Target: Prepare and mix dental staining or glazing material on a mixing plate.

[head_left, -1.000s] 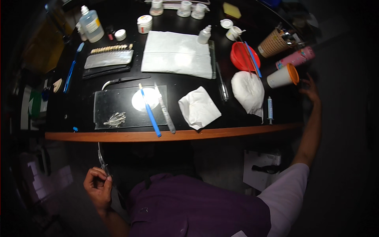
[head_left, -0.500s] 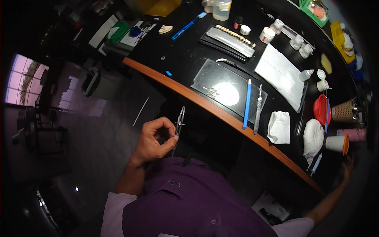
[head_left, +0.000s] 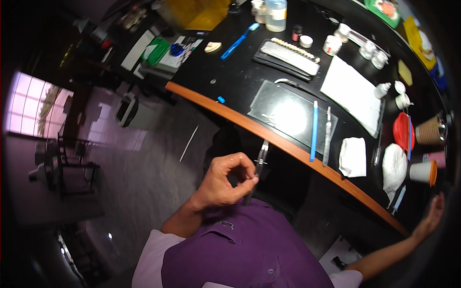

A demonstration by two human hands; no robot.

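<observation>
My left hand point(head_left: 225, 182) pinches one pair of tweezers point(head_left: 262, 156) just short of the wooden desk edge point(head_left: 288, 145); my fingers hide part of it, and whether its tips hold anything I can't tell. My right hand point(head_left: 433, 213), dimly lit, is unclenched near one orange-rimmed cup point(head_left: 420, 173). One blue stick point(head_left: 314, 129) and one scalpel-like instrument point(head_left: 327, 139) overlap one glare-whitened slab point(head_left: 265, 96).

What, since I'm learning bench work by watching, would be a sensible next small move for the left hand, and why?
Perhaps lift the tweezers over the bench's brown edge toward the clear slab: the left hand pinches them, their tips point toward that edge, and small pale bits lie on the slab.
</observation>
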